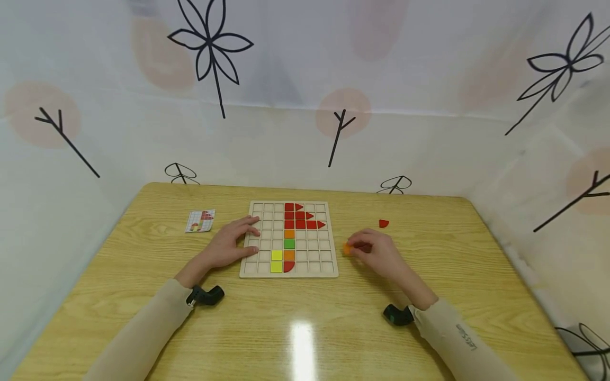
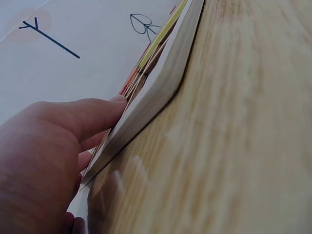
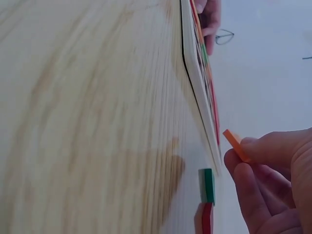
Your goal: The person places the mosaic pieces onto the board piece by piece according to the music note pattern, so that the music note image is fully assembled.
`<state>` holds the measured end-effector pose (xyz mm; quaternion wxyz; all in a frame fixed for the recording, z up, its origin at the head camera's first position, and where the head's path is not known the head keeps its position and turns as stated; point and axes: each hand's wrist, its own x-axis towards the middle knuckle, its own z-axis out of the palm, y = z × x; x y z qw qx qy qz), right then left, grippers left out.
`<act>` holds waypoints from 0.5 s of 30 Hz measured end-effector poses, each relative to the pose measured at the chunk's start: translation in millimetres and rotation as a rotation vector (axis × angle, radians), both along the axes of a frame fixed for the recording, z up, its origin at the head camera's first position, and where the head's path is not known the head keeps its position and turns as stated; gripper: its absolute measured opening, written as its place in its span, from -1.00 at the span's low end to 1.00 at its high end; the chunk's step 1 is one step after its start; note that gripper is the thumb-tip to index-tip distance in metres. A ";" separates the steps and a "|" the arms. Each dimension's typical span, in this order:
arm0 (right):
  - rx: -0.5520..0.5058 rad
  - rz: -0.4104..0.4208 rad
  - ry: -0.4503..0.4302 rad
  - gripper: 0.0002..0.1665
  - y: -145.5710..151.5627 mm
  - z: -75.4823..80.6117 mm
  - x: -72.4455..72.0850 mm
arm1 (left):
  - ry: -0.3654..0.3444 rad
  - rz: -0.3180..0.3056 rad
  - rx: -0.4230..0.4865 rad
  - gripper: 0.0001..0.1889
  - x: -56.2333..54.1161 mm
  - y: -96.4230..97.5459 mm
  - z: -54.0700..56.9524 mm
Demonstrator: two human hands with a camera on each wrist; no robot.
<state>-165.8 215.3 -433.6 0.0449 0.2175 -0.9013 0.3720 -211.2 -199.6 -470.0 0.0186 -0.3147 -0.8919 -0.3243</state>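
Note:
A wooden grid board [image 1: 310, 269] lies flat on the table. Red square tiles [image 1: 289, 216] with pointed red tiles at their right ends form rows at its top. Below them run an orange tile [image 1: 289, 234], a green tile [image 1: 289, 244], yellow tiles [image 1: 277, 261], another orange tile and a red quarter-round tile [image 1: 288, 266]. My left hand [image 1: 232, 242] rests on the board's left edge, fingers spread and thumb on the rim. Just off the right edge, my right hand [image 1: 376, 253] pinches an orange tile [image 3: 236, 145] between thumb and fingertips, raised above the table.
A red quarter-round tile [image 1: 383, 223] lies on the table beyond my right hand. In the right wrist view, a green piece [image 3: 209, 185] lies beside a red one [image 3: 207, 219]. A small printed pattern card [image 1: 199, 221] sits left of the board. Patterned cloth hangs behind the table.

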 end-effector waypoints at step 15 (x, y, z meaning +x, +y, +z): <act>-0.137 0.097 -0.091 -0.73 -38.4 -0.5 -4.4 | -0.009 0.000 -0.002 -0.65 -0.5 -0.3 0.2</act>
